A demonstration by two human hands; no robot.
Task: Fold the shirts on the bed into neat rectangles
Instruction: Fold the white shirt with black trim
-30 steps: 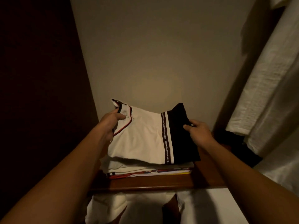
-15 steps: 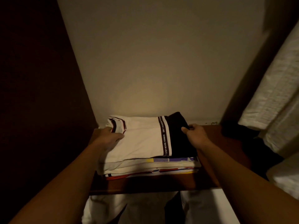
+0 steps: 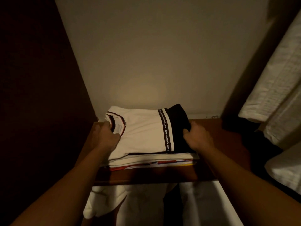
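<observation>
Our left hand (image 3: 106,137) gripping the folded white shirt (image 3: 143,132) at centre frame, our right hand (image 3: 197,136) pinching its black end, atop the shirt stack (image 3: 151,162) on the wooden shelf (image 3: 211,160)

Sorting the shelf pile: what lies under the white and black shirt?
Under the white and black shirt: folded shirts stacked on the wooden shelf. Only their front edges show.

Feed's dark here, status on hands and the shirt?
Left hand grips the folded shirt at its collar end; right hand grips its black end. Shirt lies on the stack on the wooden shelf. Nothing blocking.
</observation>
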